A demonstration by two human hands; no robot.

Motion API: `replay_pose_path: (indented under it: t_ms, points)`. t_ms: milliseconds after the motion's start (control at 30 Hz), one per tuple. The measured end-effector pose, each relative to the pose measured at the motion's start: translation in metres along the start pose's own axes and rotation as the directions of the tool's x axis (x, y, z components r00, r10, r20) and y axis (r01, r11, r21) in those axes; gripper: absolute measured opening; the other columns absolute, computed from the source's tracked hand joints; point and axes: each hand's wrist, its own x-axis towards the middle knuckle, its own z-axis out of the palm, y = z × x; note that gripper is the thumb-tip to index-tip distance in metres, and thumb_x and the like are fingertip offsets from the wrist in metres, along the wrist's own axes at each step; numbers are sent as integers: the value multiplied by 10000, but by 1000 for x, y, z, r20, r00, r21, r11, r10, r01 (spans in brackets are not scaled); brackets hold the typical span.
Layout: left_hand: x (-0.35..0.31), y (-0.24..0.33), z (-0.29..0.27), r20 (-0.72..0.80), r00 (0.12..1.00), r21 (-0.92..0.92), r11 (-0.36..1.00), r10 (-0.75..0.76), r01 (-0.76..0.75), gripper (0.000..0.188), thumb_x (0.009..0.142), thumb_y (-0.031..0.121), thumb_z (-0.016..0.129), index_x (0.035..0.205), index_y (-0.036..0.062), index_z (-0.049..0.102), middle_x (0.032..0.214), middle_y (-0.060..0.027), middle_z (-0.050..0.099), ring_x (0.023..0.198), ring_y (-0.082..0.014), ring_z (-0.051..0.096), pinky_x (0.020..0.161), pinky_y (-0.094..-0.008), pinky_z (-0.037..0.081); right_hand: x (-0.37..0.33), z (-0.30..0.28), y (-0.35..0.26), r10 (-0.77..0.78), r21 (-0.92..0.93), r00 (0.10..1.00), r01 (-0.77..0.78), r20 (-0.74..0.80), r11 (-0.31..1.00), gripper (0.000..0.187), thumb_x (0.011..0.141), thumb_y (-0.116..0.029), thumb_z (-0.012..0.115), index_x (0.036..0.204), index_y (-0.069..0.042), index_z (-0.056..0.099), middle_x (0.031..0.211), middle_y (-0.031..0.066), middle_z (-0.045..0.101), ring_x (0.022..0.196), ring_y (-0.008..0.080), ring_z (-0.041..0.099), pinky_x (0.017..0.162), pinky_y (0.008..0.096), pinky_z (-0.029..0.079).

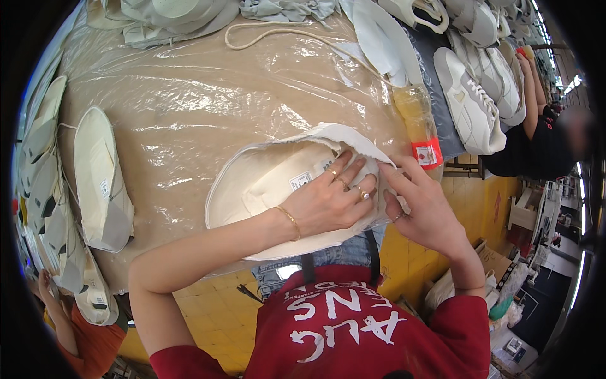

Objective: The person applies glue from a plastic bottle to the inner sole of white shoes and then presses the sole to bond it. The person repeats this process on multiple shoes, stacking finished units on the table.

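A cream shoe upper [230, 183] lies on its side at the near edge of the table, its hollow inside facing up and a small white label on the lining. My left hand [341, 196], wearing rings and a bracelet, reaches into it with bent fingers gripping the lining near the right end; its thumb is hidden. At that end, my right hand [420, 202] pinches the upper's edge between thumb and fingers. What lies under the fingertips cannot be made out.
Clear plastic covers the brown table [170, 132]. Another cream upper [104, 183] lies left, beside a row of uppers. A red-labelled bottle [416, 126] lies right of my hands, near finished white shoes [467, 101]. A cord [278, 26] crosses the back. Co-workers sit at both sides.
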Motion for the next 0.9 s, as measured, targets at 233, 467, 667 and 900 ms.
replay_pose_path:
  t_ms: [233,467,667,900]
  points:
    - [-10,-22,-14,252,966,-323,936,-56,139,174,867,191,567,1017,105,548,1235,-84,542,1040,-270,616,847,-395,539,-7,-2,7,-65,-215,997,71,33,974,556,692,-18,686,1233,-69,571,1261,100,531,871,220,657,669,353,534]
    - [-11,-29,-22,418,905,-441,852,-82,280,292,857,148,603,1146,116,579,1336,-81,526,1082,-294,590,867,-414,516,-7,-2,4,-81,-258,996,71,-27,964,536,703,-89,711,1224,-66,585,1291,92,537,852,193,646,721,342,525]
    - [-8,-26,-22,318,939,-461,844,-132,275,224,850,133,606,1069,91,627,1276,-101,565,1052,-293,598,839,-413,513,-8,16,-14,27,-209,1000,-26,4,977,692,685,-157,761,1291,33,486,1398,168,421,955,259,633,782,375,522]
    - [2,-12,-27,334,913,-328,879,-233,345,313,769,237,677,1041,85,647,1215,-106,574,1035,-273,583,882,-414,444,-1,28,-10,8,-38,995,-12,-104,999,892,631,-169,776,1393,51,369,1492,204,314,1055,368,598,820,410,521]
